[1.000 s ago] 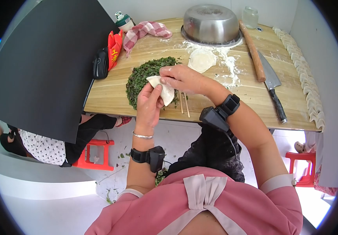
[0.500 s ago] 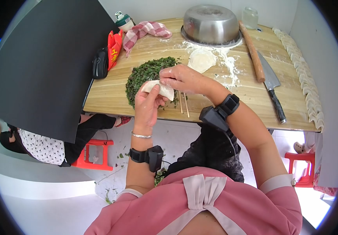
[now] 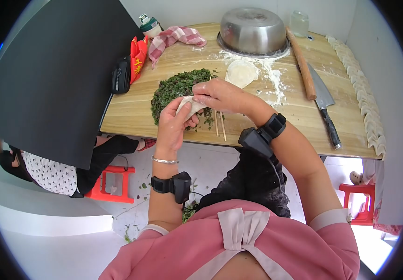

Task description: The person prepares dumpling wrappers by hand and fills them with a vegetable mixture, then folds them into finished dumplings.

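A folded white dumpling (image 3: 191, 108), its dough closed into a half-moon, is held above the table's front edge. My left hand (image 3: 171, 125) cradles it from below and the side, thumb on top. My right hand (image 3: 221, 95) pinches its upper edge, the fingertips pressed together. Behind the hands lies a heap of chopped green filling (image 3: 176, 86). A pair of chopsticks (image 3: 220, 125) rests beside it, partly under my right hand. A flat round dough wrapper (image 3: 242, 73) lies on spilled flour just beyond my right hand.
An overturned steel basin (image 3: 253, 30) stands at the back. A rolling pin (image 3: 301, 65) and a large knife (image 3: 323, 95) lie at right. Finished dumplings (image 3: 358, 84) line the right edge. A checked cloth (image 3: 176, 39) and black case (image 3: 121, 75) are left. A person (image 3: 47, 172) sits beyond the black panel.
My left hand has turned and its fingers have come up over the dumpling's left end, so less of it shows. My right hand keeps pinching the edge, nearly in place.
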`<act>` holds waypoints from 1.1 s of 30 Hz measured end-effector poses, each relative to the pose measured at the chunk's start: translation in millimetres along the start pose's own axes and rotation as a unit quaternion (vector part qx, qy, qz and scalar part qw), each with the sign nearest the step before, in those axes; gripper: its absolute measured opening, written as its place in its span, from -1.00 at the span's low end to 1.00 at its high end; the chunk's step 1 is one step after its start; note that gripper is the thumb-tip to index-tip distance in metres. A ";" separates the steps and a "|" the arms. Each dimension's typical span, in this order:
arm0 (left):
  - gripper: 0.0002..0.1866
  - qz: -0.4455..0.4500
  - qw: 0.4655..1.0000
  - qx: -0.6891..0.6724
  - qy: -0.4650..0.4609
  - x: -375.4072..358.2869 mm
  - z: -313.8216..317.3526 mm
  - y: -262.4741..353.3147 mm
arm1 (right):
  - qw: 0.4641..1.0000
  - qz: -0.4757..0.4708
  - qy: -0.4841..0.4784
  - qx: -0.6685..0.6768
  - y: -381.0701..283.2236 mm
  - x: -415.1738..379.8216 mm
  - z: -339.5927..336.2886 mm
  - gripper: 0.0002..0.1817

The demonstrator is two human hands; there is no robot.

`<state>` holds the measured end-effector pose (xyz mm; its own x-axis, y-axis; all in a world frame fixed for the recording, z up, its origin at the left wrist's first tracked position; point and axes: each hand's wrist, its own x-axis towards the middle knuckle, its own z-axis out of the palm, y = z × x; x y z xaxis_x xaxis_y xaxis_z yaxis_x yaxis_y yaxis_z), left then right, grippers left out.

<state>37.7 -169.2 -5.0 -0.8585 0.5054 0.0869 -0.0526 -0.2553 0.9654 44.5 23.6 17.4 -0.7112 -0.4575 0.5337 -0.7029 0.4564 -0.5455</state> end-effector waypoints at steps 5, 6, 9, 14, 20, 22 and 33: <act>-0.78 0.010 1.000 0.028 0.001 2.9 -0.8 -2.7 | 0.994 0.107 -0.017 -0.008 -4.5 -0.5 -5.2 -0.69; -0.77 0.021 0.999 0.032 0.022 4.3 -0.9 -2.8 | 0.988 0.155 -0.011 0.016 -3.3 0.0 -5.4 -0.71; -0.78 0.028 0.999 0.005 0.023 5.6 -0.5 1.2 | 0.997 0.079 0.017 0.008 -1.7 0.1 -2.1 -0.70; -0.78 0.103 0.969 0.216 0.066 4.1 8.5 -0.2 | 0.997 0.062 0.045 0.017 -2.5 0.2 -1.5 -0.72; -0.74 0.141 0.953 0.226 0.145 6.8 18.2 4.3 | 0.989 0.146 0.001 0.029 -15.2 0.4 -2.1 -0.74; -0.72 0.146 0.953 0.210 0.161 7.4 16.7 5.0 | 0.984 0.170 -0.056 0.015 -13.9 1.9 -0.3 -0.86; -0.70 0.241 0.922 0.260 0.157 7.2 26.0 -0.7 | 0.993 0.107 0.039 0.031 -7.8 0.7 7.7 -0.58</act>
<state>44.8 -144.0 1.3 -0.8280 0.1531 0.5394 0.5547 0.0834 0.8278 49.5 13.8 17.1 -0.8448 -0.2921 0.4483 -0.5348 0.4882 -0.6896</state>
